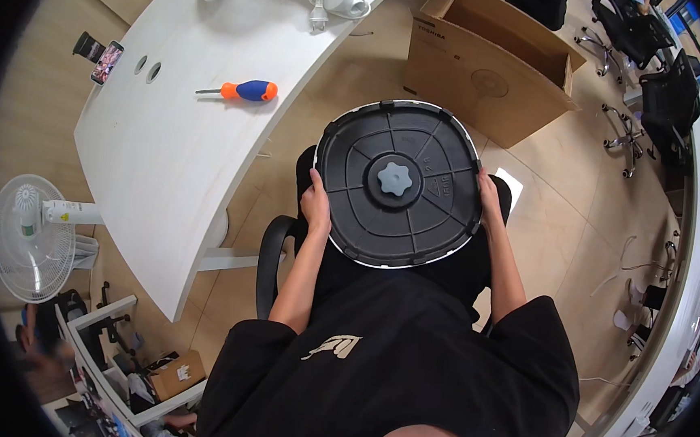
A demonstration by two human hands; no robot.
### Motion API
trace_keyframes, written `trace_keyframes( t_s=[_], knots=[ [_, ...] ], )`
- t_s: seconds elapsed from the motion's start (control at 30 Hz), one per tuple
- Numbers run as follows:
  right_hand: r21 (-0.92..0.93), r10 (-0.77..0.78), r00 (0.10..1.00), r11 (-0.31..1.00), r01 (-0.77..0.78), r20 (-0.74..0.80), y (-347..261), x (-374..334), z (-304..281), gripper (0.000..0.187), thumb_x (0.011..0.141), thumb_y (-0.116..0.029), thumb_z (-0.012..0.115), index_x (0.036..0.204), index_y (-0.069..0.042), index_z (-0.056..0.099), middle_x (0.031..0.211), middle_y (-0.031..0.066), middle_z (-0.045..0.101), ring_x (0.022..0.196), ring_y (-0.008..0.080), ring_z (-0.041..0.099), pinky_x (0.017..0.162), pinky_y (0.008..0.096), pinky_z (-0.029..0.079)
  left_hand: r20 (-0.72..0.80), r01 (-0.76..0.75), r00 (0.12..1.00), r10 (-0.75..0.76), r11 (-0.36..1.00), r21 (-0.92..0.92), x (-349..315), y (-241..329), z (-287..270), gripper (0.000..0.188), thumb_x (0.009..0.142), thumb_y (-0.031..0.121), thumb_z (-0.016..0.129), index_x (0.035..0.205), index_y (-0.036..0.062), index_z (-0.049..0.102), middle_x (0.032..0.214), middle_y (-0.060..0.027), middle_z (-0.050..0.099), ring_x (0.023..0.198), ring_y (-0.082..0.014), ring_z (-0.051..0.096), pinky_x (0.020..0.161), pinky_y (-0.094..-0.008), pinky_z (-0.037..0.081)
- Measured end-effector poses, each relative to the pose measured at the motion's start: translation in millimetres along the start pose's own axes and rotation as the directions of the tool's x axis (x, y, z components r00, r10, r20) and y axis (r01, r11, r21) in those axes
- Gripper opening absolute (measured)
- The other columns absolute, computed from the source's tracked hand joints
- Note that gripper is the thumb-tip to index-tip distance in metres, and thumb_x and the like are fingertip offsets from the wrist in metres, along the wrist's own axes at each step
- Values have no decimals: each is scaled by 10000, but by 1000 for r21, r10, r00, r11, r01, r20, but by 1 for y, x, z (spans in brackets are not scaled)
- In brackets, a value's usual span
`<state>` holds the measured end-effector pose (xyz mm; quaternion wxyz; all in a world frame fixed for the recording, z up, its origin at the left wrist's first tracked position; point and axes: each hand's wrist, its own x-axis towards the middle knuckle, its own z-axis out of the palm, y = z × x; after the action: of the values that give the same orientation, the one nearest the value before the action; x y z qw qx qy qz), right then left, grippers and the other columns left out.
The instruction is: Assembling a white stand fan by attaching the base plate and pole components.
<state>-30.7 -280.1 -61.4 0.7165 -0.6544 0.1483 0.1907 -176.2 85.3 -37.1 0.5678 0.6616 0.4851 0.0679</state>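
Note:
A round-cornered fan base (351, 219) rests over my lap, its ribbed black underside facing up and a thin white rim showing round the edge. At its centre sits a grey star-shaped knob (395, 179). My left hand (316, 203) grips the base's left edge, thumb along the rim. On the opposite edge my right hand (489, 199) holds it, with the fingers partly hidden beneath. An orange and blue screwdriver (249, 90) lies on the white table (184, 158) to the left, apart from both hands.
Ahead stands an open cardboard box (490, 74). White fan parts with a plug and cord (320, 9) lie at the table's far end, and a phone (107, 63) leans at its left edge. A white standing fan (34, 237) is at far left; office chairs (665, 119) are at right.

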Motion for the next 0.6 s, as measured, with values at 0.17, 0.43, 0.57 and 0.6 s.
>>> trace_keyframes(
  t_s=[0.17,0.43,0.57,0.6],
  knots=[
    [-230,-223,974,951,207,-48,26,12,-8,620,996,-545,517,1110,46,663,968,39,653,918,119,559,836,267,445,-73,-70,994,76,994,81,8,11,16,897,982,695,273,855,-92,684,885,-243,695,908,-378,652,836,-454,464],
    [-294,-240,948,940,173,-210,43,33,-12,677,1009,-556,478,1116,87,663,990,73,675,920,114,578,835,258,459,-67,-52,995,73,961,273,43,21,48,922,990,673,193,990,-94,704,1026,-285,690,1068,-422,631,942,-479,457],
    [-327,-263,932,929,175,-249,44,35,-13,716,989,-579,482,1173,93,649,1061,206,709,1007,217,644,888,324,475,-49,-78,994,97,951,298,59,27,63,925,1000,640,165,1022,-119,692,1088,-310,670,1119,-445,606,994,-479,445],
    [-350,-268,937,919,179,-224,42,35,-15,716,989,-579,482,1173,93,649,1061,206,709,1007,217,644,888,324,475,-55,-86,993,106,954,288,61,29,67,930,1002,638,155,1018,-121,693,1090,-311,670,1114,-448,607,995,-478,444]
  ],
)
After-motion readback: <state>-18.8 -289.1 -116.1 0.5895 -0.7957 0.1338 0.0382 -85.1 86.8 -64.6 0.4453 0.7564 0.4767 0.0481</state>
